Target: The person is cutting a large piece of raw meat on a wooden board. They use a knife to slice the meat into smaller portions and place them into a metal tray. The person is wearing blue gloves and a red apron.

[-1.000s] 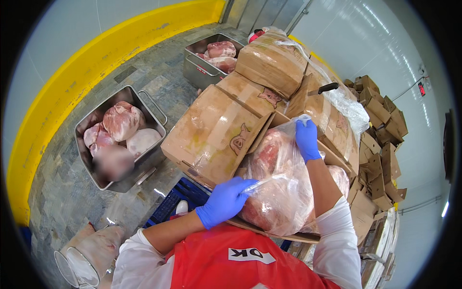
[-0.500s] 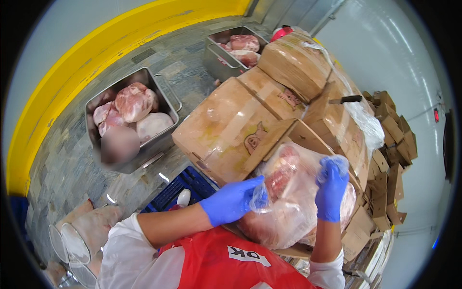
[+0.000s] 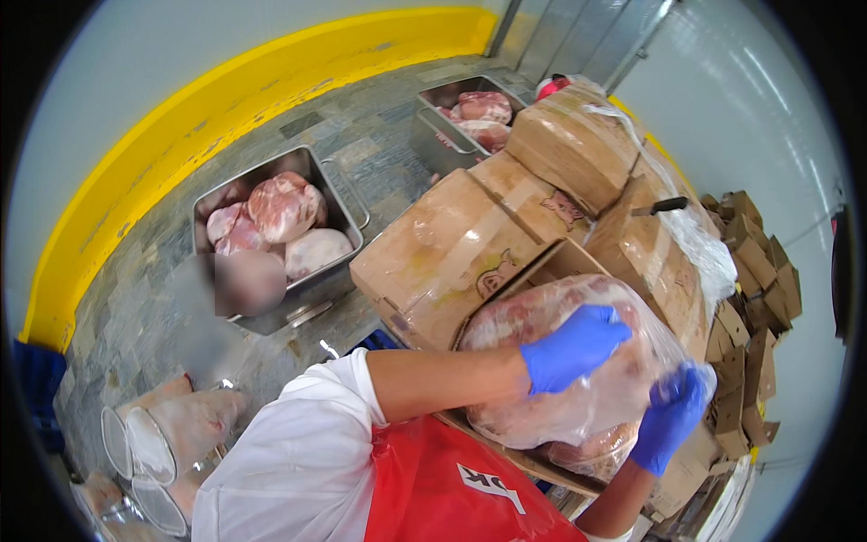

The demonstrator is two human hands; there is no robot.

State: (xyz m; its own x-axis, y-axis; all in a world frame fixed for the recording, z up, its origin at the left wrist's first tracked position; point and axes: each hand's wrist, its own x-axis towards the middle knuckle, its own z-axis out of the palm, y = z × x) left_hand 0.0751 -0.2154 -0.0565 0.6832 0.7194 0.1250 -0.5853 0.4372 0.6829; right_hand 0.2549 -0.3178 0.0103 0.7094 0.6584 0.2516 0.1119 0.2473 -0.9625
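Observation:
A large piece of raw pink meat (image 3: 506,316), loosely covered by a clear plastic bag (image 3: 632,348), fills an open cardboard box (image 3: 567,260) in front of me. My left hand (image 3: 573,350), in a blue glove, reaches over the middle of the meat, its fingers closed on the plastic. At the box's right side my right hand (image 3: 670,417), gloved alike, is closed round a bunched part of the same bag. More meat (image 3: 601,452) shows under the plastic near the box's front edge.
Closed cartons (image 3: 433,244) adjoin the box; a dark-handled knife (image 3: 664,206) lies on one. Metal tubs of meat stand on the floor, one nearer (image 3: 330,271), one farther (image 3: 440,144). Flattened cardboard (image 3: 750,334) is piled at right. Clear-wrapped meat pieces (image 3: 194,425) stand lower left.
My left hand has moved right and up across the meat, drawing the plastic along. My right hand has moved lower and further right. The view has shifted slightly.

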